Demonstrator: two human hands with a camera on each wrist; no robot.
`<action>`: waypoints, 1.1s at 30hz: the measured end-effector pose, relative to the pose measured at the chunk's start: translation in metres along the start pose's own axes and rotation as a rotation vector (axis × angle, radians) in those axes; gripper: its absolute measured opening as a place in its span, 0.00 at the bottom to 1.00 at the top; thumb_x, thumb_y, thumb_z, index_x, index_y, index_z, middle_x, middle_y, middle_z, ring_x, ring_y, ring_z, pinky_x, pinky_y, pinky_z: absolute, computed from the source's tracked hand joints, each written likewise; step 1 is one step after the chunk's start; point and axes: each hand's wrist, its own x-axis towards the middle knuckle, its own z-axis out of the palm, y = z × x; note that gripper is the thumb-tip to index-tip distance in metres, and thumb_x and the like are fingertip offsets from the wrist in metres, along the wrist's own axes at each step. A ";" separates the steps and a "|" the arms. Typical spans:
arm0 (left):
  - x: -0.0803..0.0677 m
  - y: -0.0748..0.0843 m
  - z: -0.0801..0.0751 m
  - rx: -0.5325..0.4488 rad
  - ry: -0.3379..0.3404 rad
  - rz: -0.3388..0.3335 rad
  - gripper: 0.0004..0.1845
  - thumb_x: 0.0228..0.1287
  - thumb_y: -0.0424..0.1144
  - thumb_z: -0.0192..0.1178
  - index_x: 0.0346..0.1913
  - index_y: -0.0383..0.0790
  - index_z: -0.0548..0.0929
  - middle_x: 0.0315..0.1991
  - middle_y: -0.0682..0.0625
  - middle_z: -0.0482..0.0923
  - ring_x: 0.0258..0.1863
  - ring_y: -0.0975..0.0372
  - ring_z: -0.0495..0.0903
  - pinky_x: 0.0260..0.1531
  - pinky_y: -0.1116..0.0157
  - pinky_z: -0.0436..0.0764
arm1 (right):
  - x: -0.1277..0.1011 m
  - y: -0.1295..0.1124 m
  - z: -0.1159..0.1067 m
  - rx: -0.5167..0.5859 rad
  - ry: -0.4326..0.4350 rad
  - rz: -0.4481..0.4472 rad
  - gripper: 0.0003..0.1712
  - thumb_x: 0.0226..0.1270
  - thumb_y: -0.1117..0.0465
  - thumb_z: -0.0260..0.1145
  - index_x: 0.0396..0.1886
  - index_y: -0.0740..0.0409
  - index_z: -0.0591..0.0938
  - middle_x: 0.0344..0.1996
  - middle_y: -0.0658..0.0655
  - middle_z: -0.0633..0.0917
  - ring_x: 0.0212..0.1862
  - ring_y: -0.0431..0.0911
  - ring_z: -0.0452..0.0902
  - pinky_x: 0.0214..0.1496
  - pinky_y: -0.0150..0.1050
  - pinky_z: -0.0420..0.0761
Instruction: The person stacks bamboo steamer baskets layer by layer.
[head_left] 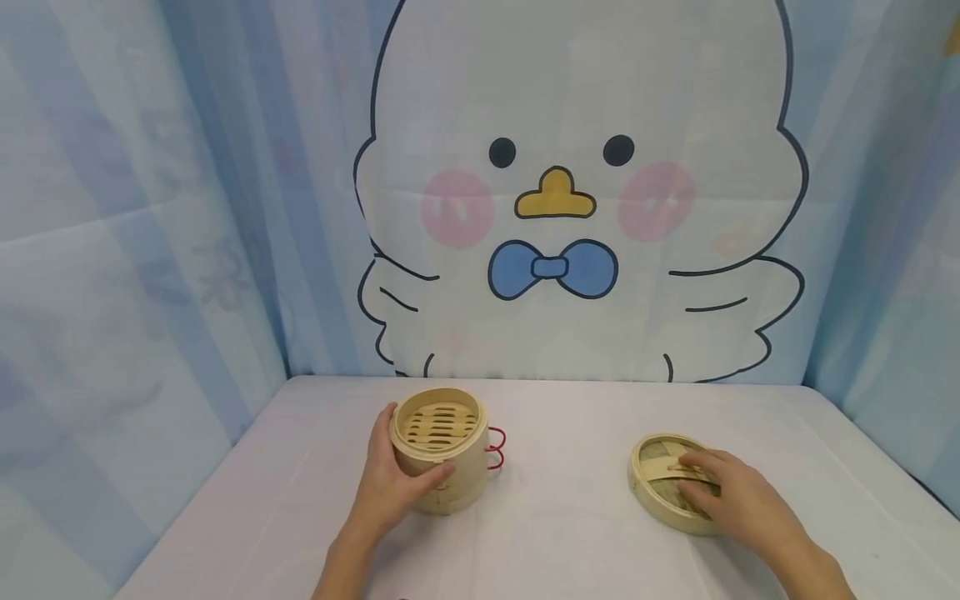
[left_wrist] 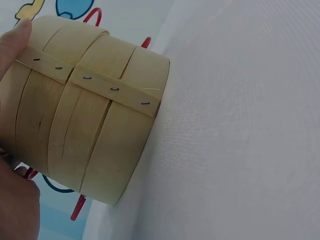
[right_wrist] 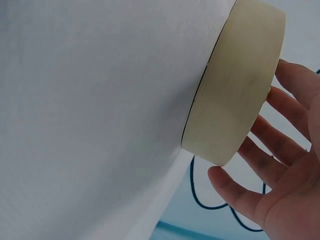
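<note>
In the head view, a two-tier bamboo steamer (head_left: 468, 471) with a slatted top and red loops on its side stands on the table, left of the middle. My left hand (head_left: 393, 483) grips its upper part from the left, thumb across the front and fingers round the far side. The left wrist view shows the stapled bamboo strips on the steamer's wall (left_wrist: 100, 115). To the right, the round woven steamer lid (head_left: 675, 512) lies flat on the table. My right hand (head_left: 738, 496) is over it, fingers spread, fingertips at the handle strip on top.
A pale cloth covers the table (head_left: 555, 517). Behind it hangs a curtain (head_left: 555, 333) printed with a cartoon bird, and blue striped curtains (head_left: 150, 250) flank both sides. The steamer and the lid stand well apart.
</note>
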 end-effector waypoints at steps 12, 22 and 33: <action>0.000 0.001 0.000 0.030 0.000 -0.023 0.64 0.48 0.51 0.81 0.79 0.37 0.48 0.76 0.35 0.52 0.75 0.43 0.54 0.71 0.41 0.55 | 0.007 0.008 -0.001 -0.021 -0.010 -0.012 0.19 0.64 0.57 0.73 0.50 0.63 0.84 0.53 0.70 0.82 0.58 0.71 0.74 0.57 0.67 0.73; -0.002 0.003 -0.003 0.025 -0.016 -0.025 0.64 0.48 0.51 0.80 0.79 0.36 0.47 0.77 0.36 0.51 0.76 0.42 0.52 0.70 0.40 0.55 | 0.009 0.009 0.002 0.012 0.041 -0.018 0.14 0.62 0.58 0.76 0.45 0.59 0.86 0.50 0.68 0.84 0.56 0.70 0.76 0.55 0.66 0.75; -0.002 0.003 -0.007 0.050 -0.034 -0.026 0.62 0.52 0.53 0.78 0.79 0.36 0.48 0.78 0.36 0.50 0.77 0.42 0.49 0.70 0.38 0.53 | 0.012 0.013 0.001 0.045 0.050 0.001 0.11 0.60 0.56 0.77 0.40 0.54 0.87 0.48 0.64 0.86 0.55 0.68 0.78 0.55 0.65 0.75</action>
